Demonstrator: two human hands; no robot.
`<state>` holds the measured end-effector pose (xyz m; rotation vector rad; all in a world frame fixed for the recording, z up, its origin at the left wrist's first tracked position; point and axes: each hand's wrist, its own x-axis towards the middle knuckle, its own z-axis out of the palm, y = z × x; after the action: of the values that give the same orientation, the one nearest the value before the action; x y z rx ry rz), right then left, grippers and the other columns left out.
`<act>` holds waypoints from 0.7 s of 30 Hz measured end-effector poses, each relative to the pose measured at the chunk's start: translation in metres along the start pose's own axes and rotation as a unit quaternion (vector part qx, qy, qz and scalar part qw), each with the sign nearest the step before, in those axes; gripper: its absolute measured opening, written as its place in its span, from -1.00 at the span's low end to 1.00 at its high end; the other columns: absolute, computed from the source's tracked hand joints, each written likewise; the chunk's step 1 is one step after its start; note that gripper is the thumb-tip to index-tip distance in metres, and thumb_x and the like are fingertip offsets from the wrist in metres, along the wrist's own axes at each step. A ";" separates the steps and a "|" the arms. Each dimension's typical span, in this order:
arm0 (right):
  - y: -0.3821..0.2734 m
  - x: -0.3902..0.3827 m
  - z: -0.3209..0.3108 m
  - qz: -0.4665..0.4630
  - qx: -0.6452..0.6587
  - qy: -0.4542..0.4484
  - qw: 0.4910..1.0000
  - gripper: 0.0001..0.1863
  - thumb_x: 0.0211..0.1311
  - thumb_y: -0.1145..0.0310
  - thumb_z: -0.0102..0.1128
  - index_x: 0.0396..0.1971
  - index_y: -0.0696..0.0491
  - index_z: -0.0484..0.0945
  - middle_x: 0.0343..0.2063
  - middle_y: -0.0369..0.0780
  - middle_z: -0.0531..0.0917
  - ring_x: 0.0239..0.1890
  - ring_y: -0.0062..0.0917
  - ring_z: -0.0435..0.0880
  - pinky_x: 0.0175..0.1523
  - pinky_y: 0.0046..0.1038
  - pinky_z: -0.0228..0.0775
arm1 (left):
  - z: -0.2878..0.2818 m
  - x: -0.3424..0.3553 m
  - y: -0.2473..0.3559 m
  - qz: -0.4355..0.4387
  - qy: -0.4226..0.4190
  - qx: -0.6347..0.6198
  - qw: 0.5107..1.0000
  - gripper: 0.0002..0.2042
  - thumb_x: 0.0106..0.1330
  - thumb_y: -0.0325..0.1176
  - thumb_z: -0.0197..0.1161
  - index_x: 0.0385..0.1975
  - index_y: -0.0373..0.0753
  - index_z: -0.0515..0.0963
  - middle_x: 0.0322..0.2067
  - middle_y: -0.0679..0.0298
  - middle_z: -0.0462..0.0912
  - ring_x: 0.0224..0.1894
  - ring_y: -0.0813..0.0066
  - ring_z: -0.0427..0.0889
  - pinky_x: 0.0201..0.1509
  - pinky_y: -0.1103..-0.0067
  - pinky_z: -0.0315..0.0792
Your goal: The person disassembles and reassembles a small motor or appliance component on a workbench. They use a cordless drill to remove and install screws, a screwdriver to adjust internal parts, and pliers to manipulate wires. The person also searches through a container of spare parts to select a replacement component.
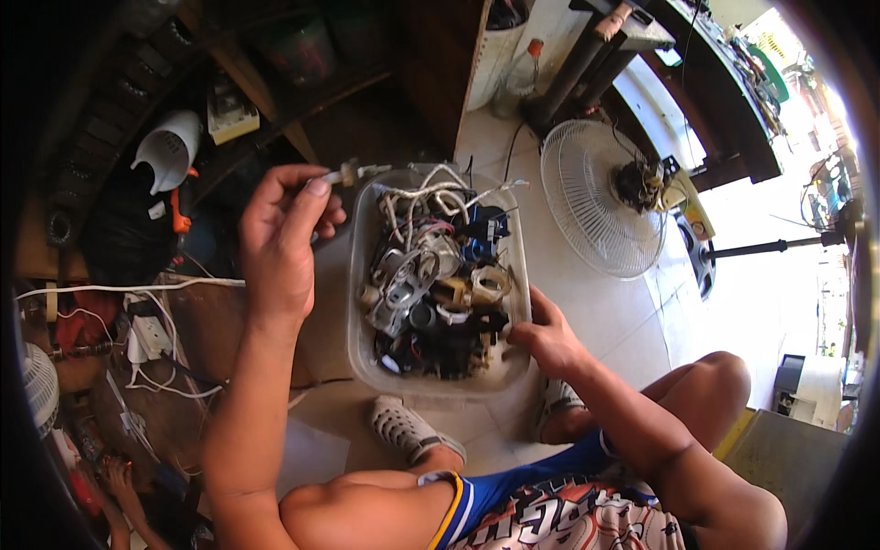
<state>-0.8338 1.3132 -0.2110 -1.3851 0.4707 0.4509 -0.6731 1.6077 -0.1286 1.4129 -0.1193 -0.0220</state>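
My left hand (291, 229) is raised at the far left corner of a clear plastic tub (431, 389). Its thumb and fingers pinch a small pale part with a thin stem (346, 172); its exact kind is unclear. My right hand (553, 337) grips the tub's right side, thumb over the rim. Inside the tub lie metal motor brackets (403, 286), a looped white cord (426, 191), a blue part (486, 229), tan plastic pieces (488, 284) and several dark parts in a heap.
An electric fan with a white wire guard (600, 197) lies at the right. A glass bottle (521, 81) stands behind the tub. At left, a wooden surface (206, 321) carries a white power strip (147, 337) and cables. Another person's hand (117, 481) shows at lower left.
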 end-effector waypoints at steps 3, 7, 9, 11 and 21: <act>-0.031 0.011 0.004 -0.002 0.004 -0.030 1.000 -0.11 0.08 0.63 0.19 0.54 0.15 0.29 0.14 -0.15 0.67 0.11 -0.44 0.66 0.18 -0.43 0.59 | -0.007 0.005 0.008 0.009 0.047 -0.020 0.999 -0.89 0.50 -0.36 0.31 -0.11 -0.22 0.64 -0.36 0.39 0.70 -0.33 0.67 0.65 -0.23 0.69 0.42; -0.077 0.082 0.020 -0.062 -0.061 -0.062 0.994 -0.19 0.09 0.49 0.23 0.47 0.15 0.42 0.01 -0.13 0.72 -0.10 -0.50 0.69 -0.02 -0.44 0.58 | -0.006 0.005 0.022 0.041 0.071 -0.016 0.997 -0.90 0.50 -0.38 0.29 -0.12 -0.25 0.61 -0.39 0.37 0.68 -0.35 0.64 0.63 -0.22 0.66 0.43; -0.104 0.132 0.028 -0.046 -0.149 -0.042 0.987 -0.19 0.10 0.53 0.19 0.48 0.20 0.39 -0.01 -0.09 0.73 -0.08 -0.50 0.71 0.05 -0.47 0.59 | -0.006 0.002 0.028 0.059 0.060 -0.017 0.996 -0.90 0.51 -0.39 0.26 -0.12 -0.27 0.59 -0.39 0.36 0.66 -0.36 0.63 0.62 -0.21 0.64 0.44; -0.125 0.171 0.037 -0.040 -0.112 -0.060 0.991 -0.20 0.11 0.54 0.20 0.48 0.18 0.39 -0.08 -0.10 0.73 -0.26 -0.45 0.74 -0.27 -0.37 0.67 | -0.006 -0.005 0.030 0.064 0.060 0.014 0.996 -0.89 0.51 -0.38 0.26 -0.12 -0.27 0.59 -0.39 0.36 0.66 -0.36 0.64 0.62 -0.21 0.65 0.44; -0.132 0.291 0.080 -0.188 -0.179 0.231 0.938 -0.58 0.25 0.40 0.24 0.05 0.32 0.56 0.01 0.24 0.70 0.09 0.13 0.71 0.20 -0.11 0.57 | 0.001 -0.014 -0.009 0.003 0.046 0.076 0.996 -0.89 0.52 -0.35 0.26 -0.10 -0.22 0.59 -0.34 0.41 0.62 -0.33 0.64 0.61 -0.20 0.61 0.45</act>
<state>-0.5154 1.3833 -0.2567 -1.9008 0.4997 -0.1206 -0.6861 1.6065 -0.1385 1.5626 -0.0499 0.0585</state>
